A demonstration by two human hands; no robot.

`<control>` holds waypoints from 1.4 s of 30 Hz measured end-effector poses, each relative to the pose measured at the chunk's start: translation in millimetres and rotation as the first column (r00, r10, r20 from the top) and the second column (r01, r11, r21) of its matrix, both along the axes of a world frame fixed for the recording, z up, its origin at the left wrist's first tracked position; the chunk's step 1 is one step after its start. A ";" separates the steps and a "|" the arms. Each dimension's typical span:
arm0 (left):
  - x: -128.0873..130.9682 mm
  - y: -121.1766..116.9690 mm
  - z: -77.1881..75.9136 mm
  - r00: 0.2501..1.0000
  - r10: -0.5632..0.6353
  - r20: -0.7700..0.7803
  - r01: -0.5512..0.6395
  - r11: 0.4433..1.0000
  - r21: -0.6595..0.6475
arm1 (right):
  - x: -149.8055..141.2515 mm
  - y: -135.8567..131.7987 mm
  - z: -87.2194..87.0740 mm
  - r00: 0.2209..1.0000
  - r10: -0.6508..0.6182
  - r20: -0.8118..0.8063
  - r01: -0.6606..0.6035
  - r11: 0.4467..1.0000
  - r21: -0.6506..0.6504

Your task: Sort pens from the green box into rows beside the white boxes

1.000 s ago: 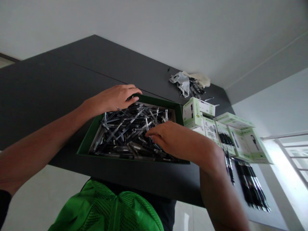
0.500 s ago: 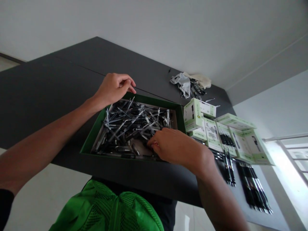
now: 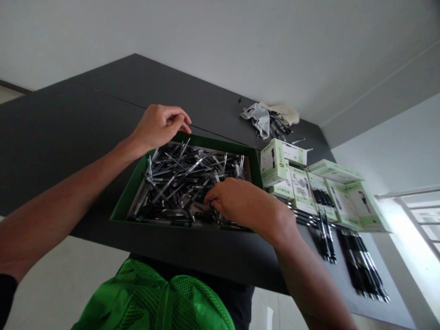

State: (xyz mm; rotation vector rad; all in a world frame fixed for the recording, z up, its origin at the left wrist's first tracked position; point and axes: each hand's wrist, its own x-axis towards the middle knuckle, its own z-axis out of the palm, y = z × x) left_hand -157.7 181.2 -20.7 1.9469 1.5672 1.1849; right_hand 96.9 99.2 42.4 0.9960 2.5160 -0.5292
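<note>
A green box [image 3: 117, 210] on the table holds a jumbled heap of black and clear pens [image 3: 178, 174]. My right hand [image 3: 232, 199] reaches into its near right part with the fingers pinched together. A pen [image 3: 216, 176] pokes up behind those fingers and seems to be held in them, though its lower part is hidden. My left hand [image 3: 163, 123] hovers at or rests on the box's far left corner. Its fingers are loosely bent and slightly apart, with nothing visible in them.
Green-and-white pen cartons [image 3: 274, 162] stand right of the box, and an opened carton [image 3: 323, 198] has pens on it. Rows of black pens [image 3: 362, 266] lie at the right on the dark table [image 3: 85, 123]. Gloves [image 3: 259, 118] and more pens [image 3: 280, 126] lie at the back.
My right hand has shifted slightly left and up within the box, and a pen now sticks up behind its fingers. My left hand has stayed about where it was.
</note>
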 end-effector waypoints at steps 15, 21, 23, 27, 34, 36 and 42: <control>-0.1 -1.0 0.8 0.998 0.000 -0.060 0.000 1.000 -0.008 | -24.0 -13.2 -8.2 0.983 -0.011 0.183 -0.004 0.997 0.081; -0.3 -1.6 1.3 0.996 -0.001 -0.086 0.002 1.000 0.002 | -33.7 -19.9 -19.1 0.988 -0.008 0.153 -0.026 0.976 0.214; -0.4 -1.8 1.8 0.995 -0.005 -0.101 0.007 1.000 0.013 | -36.5 -21.3 -21.3 0.989 -0.013 0.150 -0.025 0.969 0.245; -0.2 -2.1 2.5 0.994 -0.003 -0.112 0.004 1.000 0.013 | -38.8 -20.4 -21.0 0.989 0.015 0.147 -0.051 0.969 0.243; 0.5 -2.0 1.6 0.993 0.013 -0.114 -0.012 1.000 0.009 | -35.7 -17.6 -21.1 0.992 0.065 0.111 -0.083 0.983 0.166; 0.9 -2.6 2.2 0.992 0.010 -0.123 -0.008 1.000 0.017 | -33.5 -14.8 -18.0 0.994 0.082 0.068 -0.090 0.988 0.125; 2.7 -5.7 7.1 0.987 0.017 -0.160 -0.016 1.000 0.011 | 14.0 4.2 31.1 0.978 -0.045 -0.203 0.067 0.993 0.101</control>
